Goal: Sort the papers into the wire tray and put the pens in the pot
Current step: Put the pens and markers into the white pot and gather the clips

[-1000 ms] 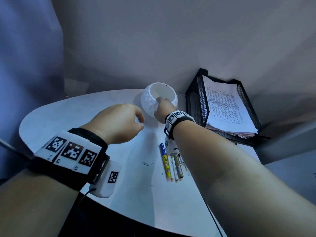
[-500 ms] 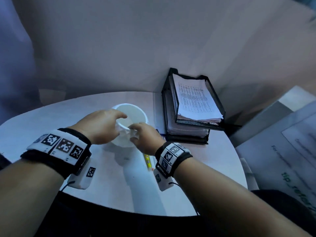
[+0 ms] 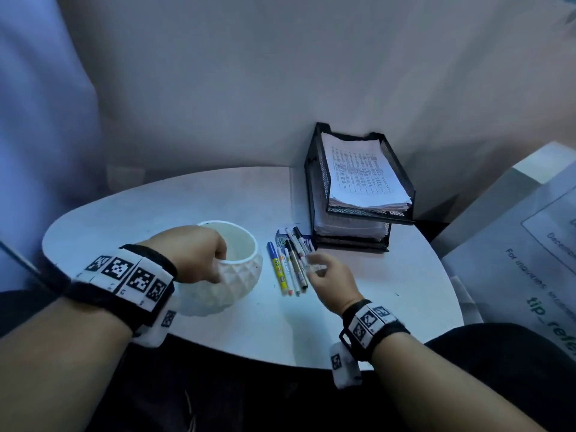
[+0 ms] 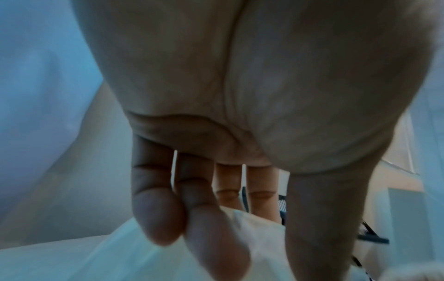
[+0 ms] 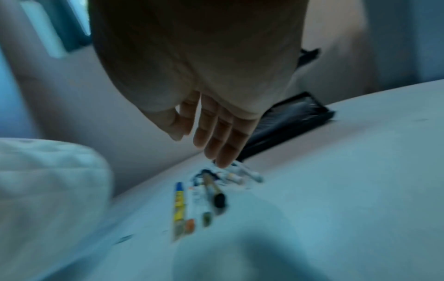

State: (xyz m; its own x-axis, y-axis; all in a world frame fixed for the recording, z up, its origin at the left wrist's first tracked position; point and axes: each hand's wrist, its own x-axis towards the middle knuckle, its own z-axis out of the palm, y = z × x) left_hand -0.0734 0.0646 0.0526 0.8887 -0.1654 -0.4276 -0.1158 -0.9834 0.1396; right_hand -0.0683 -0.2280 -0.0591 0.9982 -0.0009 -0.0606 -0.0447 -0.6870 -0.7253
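A white faceted pot (image 3: 240, 275) stands near the table's front left. My left hand (image 3: 215, 260) grips its near rim, fingers hooked over the edge; in the left wrist view the rim (image 4: 254, 226) lies between fingers and thumb. Several pens (image 3: 288, 263) lie side by side just right of the pot, a blue-and-yellow one (image 5: 179, 205) nearest it. My right hand (image 3: 318, 266) hovers over their near ends, fingers straight and holding nothing (image 5: 211, 150). The black wire tray (image 3: 405, 194) at the back right holds stacked papers (image 3: 361, 173) on two levels.
The round white table (image 3: 389, 291) ends close to my body, and a wall rises right behind the tray. Printed sheets (image 3: 536, 263) lie on a surface off the table's right side. A small dark item (image 3: 307, 241) lies under the pens' far ends.
The pot has come from the table's far middle to the near left, still in my left hand. My right hand let go of it and moved right over the pens.
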